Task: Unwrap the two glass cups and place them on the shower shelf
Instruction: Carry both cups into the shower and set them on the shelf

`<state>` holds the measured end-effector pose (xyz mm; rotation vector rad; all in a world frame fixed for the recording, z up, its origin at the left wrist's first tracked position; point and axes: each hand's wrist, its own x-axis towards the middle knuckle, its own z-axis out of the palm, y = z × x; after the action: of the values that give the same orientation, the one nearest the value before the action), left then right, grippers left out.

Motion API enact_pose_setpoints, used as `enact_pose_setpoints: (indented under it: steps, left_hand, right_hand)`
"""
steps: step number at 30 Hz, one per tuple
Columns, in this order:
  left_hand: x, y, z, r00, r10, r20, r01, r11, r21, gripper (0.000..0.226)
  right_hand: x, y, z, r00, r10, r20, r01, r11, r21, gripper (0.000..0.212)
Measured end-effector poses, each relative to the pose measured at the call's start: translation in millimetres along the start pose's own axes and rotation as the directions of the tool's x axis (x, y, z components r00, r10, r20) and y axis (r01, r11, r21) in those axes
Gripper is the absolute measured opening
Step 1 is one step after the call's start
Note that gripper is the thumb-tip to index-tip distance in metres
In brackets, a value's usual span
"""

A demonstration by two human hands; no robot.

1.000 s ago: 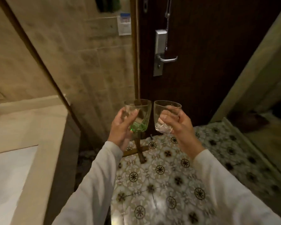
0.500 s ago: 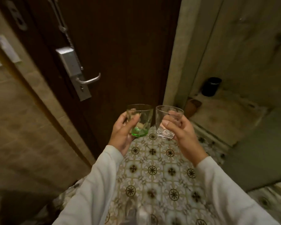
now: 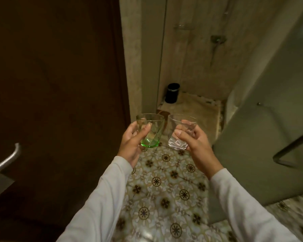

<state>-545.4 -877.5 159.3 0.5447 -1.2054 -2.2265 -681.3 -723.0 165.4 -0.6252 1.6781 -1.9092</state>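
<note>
Two short glass tumblers are held upright side by side at the centre of the frame, just apart. The left hand [image 3: 132,145] grips the green-tinted swirled glass cup [image 3: 150,130]; the right hand [image 3: 196,142] grips the clear faceted glass cup [image 3: 179,131]. Below them lies the floral patterned tile floor [image 3: 166,193]. A black cylindrical bin [image 3: 172,93] stands on the shower floor above centre, with a small wall shelf [image 3: 182,27] at upper right.
</note>
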Motion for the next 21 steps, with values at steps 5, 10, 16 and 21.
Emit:
enact_pose_setpoints:
  steps: [5,10,16,21]
  left_hand:
    - [71,-11,15,0.994,-0.084,0.066,0.086,0.995,-0.040,0.059]
    - [144,-25,37,0.982,-0.123,0.143,0.125,0.992,-0.005,0.061]
    - [242,-45,71,0.972,-0.143,0.189,0.141,0.990,0.022,0.065]
    - [331,-55,111,0.971,-0.138,0.197,0.129,0.990,0.057,0.058]
  right_hand:
    - [50,6,-18,0.995,0.018,-0.096,-0.017,1.000,0.003,0.062]
    - [108,17,-47,0.987,0.037,-0.157,-0.033,0.999,0.024,0.056]
    - [194,23,-93,0.983,0.031,-0.180,-0.036,0.999,-0.024,0.057]
    - [281,14,-132,0.977,0.038,-0.208,-0.044,0.999,-0.025,0.063]
